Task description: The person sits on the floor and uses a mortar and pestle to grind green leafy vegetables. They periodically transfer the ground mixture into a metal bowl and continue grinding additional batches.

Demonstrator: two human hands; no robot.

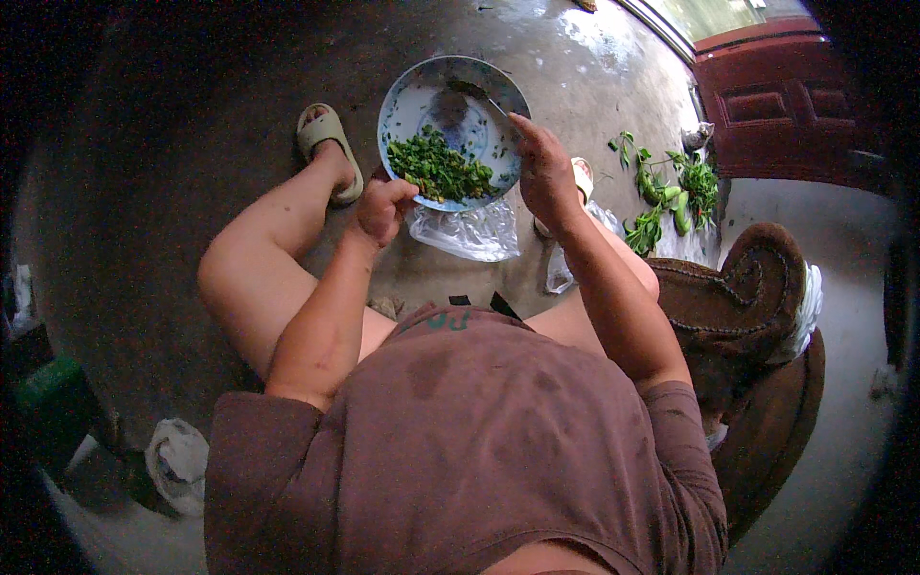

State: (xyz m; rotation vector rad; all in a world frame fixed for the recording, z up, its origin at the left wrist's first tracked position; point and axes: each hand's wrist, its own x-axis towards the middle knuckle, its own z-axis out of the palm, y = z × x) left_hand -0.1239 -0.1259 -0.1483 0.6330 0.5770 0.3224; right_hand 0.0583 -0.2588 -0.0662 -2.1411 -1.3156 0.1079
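A wide white-and-blue bowl (pixel 424 108) is tilted above the floor between my knees. Chopped green leaves (pixel 442 165) are heaped in its near side, and small bits cling to the inner wall. My left hand (pixel 387 208) grips the near left rim, thumb on top. At the right rim, my right hand (pixel 550 176) is closed on a thin metal utensil (pixel 497 107) that reaches into the bowl. Its far end lies near a dark patch (pixel 467 89) on the inner wall, and its exact kind cannot be made out. Below the bowl lies a clear plastic bag (pixel 467 233).
Leafy green stems (pixel 643 230) and long green vegetables (pixel 681 212) lie on the floor at right, with a kitten (pixel 697 135) beyond them. A brown upholstered seat (pixel 726 309) stands by my right side, near a red panelled door (pixel 783 108). A crumpled white bag (pixel 178 463) is at lower left.
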